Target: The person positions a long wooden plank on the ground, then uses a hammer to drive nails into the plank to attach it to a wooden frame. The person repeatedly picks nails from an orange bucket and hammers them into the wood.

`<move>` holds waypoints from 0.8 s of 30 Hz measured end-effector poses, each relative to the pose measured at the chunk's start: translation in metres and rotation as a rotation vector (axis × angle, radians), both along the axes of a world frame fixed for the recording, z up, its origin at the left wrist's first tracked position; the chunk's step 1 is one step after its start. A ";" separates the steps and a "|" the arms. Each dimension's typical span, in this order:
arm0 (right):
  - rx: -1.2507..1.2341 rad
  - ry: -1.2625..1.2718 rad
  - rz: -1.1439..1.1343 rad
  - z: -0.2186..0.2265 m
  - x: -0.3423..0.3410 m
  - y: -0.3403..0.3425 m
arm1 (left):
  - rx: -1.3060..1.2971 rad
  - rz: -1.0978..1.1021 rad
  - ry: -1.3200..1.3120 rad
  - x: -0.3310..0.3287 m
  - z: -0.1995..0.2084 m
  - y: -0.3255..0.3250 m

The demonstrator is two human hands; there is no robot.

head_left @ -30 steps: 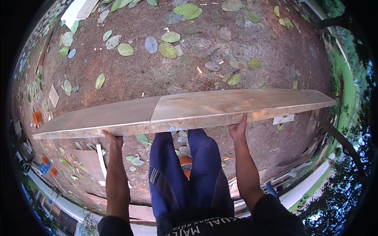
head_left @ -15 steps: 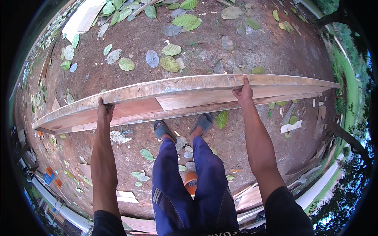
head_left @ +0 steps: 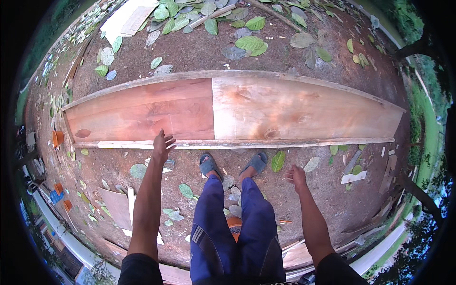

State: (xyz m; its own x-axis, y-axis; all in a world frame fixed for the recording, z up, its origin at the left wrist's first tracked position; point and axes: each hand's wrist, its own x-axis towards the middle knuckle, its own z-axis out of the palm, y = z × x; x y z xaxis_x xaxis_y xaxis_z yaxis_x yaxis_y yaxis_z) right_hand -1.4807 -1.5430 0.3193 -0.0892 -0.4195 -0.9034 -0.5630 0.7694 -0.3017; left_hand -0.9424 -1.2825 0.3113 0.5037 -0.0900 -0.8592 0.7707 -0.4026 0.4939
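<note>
A long shallow wooden frame (head_left: 304,142) lies flat on the dirt in front of my feet, its inner side facing up. Two plywood panels line it: a reddish panel (head_left: 142,111) on the left and a paler panel (head_left: 308,107) on the right, meeting at a straight seam. Over the near rail, left of the middle, my left hand (head_left: 164,145) hovers with its fingers apart, holding nothing. My right hand (head_left: 297,176) hangs over the ground on the near side of the frame, right of my feet, empty with fingers spread.
Large leaves (head_left: 249,43) litter the ground beyond the frame. Pale boards (head_left: 128,21) lie at the far left. Orange pots (head_left: 58,138) stand at the left, and another orange pot (head_left: 233,223) sits between my legs. A plywood offcut (head_left: 116,206) lies near my left arm.
The wooden frame, tilted up on its near edge and gripped in both hands, now lies flat with its panels showing. Both hands have let go; my right hand has drawn back toward me.
</note>
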 end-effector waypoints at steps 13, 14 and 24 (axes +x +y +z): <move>0.125 0.097 1.123 0.071 -0.182 0.200 | 0.557 -0.681 0.226 -0.295 0.138 0.226; 0.152 0.072 0.924 0.088 -0.159 0.174 | 0.519 -0.578 0.237 -0.301 0.144 0.221; -0.261 -0.219 0.432 0.169 0.040 -0.099 | 0.146 -0.635 -0.254 -0.331 0.305 0.157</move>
